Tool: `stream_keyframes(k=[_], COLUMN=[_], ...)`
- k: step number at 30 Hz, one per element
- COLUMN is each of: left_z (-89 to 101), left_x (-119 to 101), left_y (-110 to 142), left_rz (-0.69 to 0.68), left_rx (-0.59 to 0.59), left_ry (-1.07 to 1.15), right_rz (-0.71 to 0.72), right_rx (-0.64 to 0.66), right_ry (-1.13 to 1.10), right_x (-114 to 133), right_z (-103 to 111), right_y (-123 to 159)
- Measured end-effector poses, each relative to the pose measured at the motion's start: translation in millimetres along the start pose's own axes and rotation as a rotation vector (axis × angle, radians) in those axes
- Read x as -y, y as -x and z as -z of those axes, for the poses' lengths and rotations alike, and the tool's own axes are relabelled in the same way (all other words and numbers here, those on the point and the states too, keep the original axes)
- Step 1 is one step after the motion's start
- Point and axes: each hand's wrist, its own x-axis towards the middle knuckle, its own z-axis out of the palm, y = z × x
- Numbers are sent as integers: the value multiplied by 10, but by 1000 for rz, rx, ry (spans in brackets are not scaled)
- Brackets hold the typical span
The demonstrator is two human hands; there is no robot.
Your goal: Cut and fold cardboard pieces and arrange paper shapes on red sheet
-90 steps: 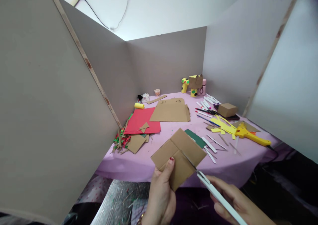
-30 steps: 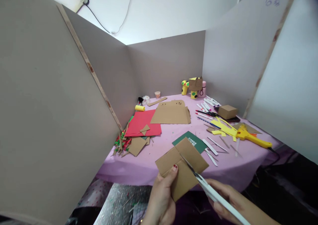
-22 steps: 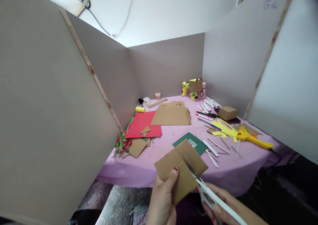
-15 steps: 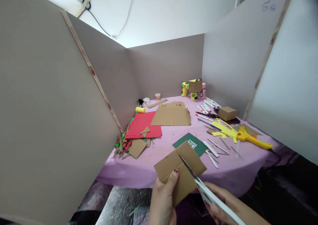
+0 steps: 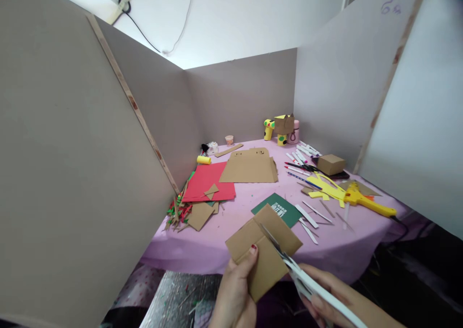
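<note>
At the desk [image 5: 233, 217], the left hand [image 5: 235, 292] pinches the cardboard [image 5: 267, 270] while the right hand [image 5: 333, 280], gripping scissors [image 5: 327, 295], should cut slowly and straight.

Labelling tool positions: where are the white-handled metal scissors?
In the head view, lower right of centre: the scissors are in the right hand, blades at the flat brown cardboard held by the left hand.

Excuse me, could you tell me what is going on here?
A person is cutting cardboard with scissors. The left hand grips the cardboard, thumb on top, while the right hand holds the scissors by their white handles. The blades are partway into the cardboard, which is held up near the front edge of the table. Beyond it lie a green card, red sheets and a yellow glue gun.
</note>
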Motion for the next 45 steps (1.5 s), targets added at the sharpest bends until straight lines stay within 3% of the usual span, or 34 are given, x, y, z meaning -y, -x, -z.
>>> stream_keyframes(k=[4, 7, 15, 22, 31, 35, 45], left_z=[4, 19, 10, -35, -43, -8, 28], left_x=[-22, 0, 75, 64, 41, 72, 106], left_y=[2, -4, 10, 68, 66, 28, -9], left_rz=[36, 47, -125, -87, -63, -64, -37], left_rx=[-17, -4, 3, -1, 5, 14, 15], left_ry=[23, 33, 31, 49, 75, 83, 89], right_rz=[27, 13, 5, 37, 20, 33, 145], right_rx=[67, 35, -3, -71, -36, -77, -137], right_ry=[-84, -59, 46, 240, 266, 330, 442], right_x=[-51, -40, 53, 72, 33, 2, 283], right_z=[20, -2, -38, -21, 18, 13, -92], right_y=[-46, -43, -4, 31, 63, 68, 9])
